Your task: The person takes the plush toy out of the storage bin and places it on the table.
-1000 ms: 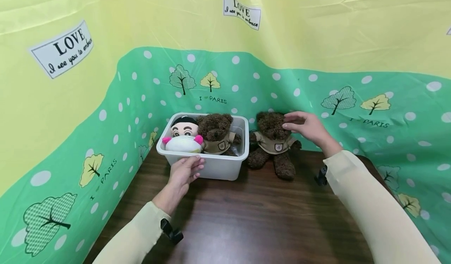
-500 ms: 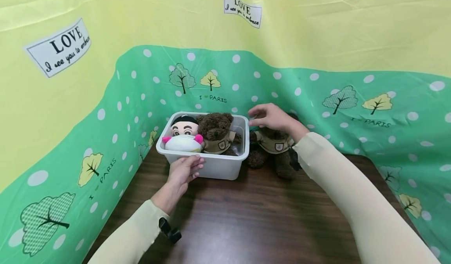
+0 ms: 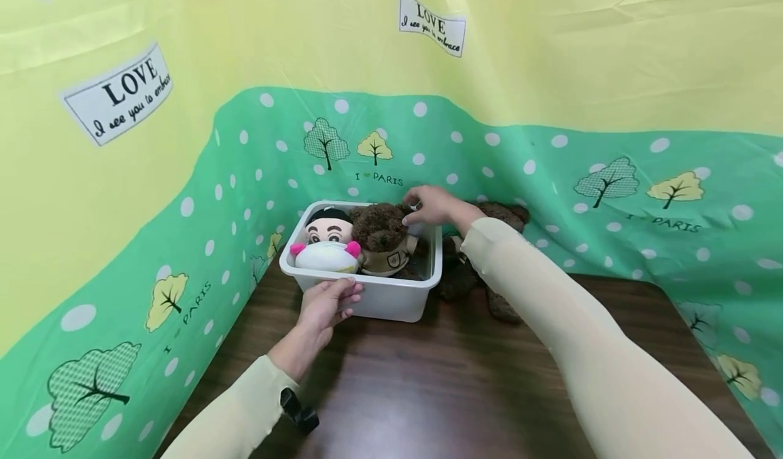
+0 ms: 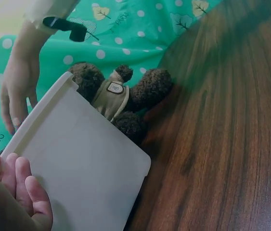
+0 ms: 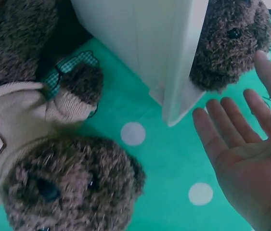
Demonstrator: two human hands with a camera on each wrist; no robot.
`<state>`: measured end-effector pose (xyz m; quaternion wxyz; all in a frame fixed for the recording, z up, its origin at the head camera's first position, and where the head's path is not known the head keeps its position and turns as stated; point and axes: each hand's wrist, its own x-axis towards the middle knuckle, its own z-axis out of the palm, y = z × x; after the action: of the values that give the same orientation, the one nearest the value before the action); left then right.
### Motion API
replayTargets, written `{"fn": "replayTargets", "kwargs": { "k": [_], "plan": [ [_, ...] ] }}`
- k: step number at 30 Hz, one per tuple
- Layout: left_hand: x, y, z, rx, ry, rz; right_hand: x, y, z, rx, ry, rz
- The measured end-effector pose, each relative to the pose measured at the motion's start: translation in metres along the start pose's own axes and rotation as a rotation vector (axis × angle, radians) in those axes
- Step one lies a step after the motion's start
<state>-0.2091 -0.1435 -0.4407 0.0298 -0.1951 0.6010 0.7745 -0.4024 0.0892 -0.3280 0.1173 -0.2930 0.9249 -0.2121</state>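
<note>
A pale grey plastic bin (image 3: 391, 300) stands on the table against the curtain. My left hand (image 3: 324, 304) holds its front rim, thumb on top and fingers curled beneath. Inside sit a brown teddy bear (image 3: 379, 231), a black-capped doll (image 3: 329, 228) and a white plush toy with pink ends (image 3: 325, 257). My right hand (image 3: 436, 207) hovers at the bin's back right, beside that bear's head. In the right wrist view its fingers (image 5: 231, 118) are spread and hold nothing; the thumb is close to the fur, contact unclear.
A second teddy bear (image 3: 504, 215) in a tan shirt leans against the curtain right of the bin, partly hidden by my right sleeve. A green and yellow printed curtain (image 3: 538, 187) encloses the dark wooden table (image 3: 422, 384) at the back and sides.
My right hand has moved left from the second bear's head, past the bin's right rim, to the head of the bear inside. My left hand keeps its grip on the rim.
</note>
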Motion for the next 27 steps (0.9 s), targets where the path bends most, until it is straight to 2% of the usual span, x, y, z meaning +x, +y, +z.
{"fn": "replayTargets", "kwargs": {
  "k": [8,16,27],
  "plan": [
    [-0.002,-0.004,-0.001,0.006,-0.011,0.014,0.008,-0.004,0.013,-0.007,-0.068,0.025],
    [-0.003,-0.003,-0.001,-0.008,0.004,-0.002,0.011,-0.012,0.019,-0.014,-0.108,0.062],
    [0.002,-0.001,0.0,-0.001,0.004,0.009,0.017,-0.017,0.029,-0.085,-0.017,0.051]
  ]
}}
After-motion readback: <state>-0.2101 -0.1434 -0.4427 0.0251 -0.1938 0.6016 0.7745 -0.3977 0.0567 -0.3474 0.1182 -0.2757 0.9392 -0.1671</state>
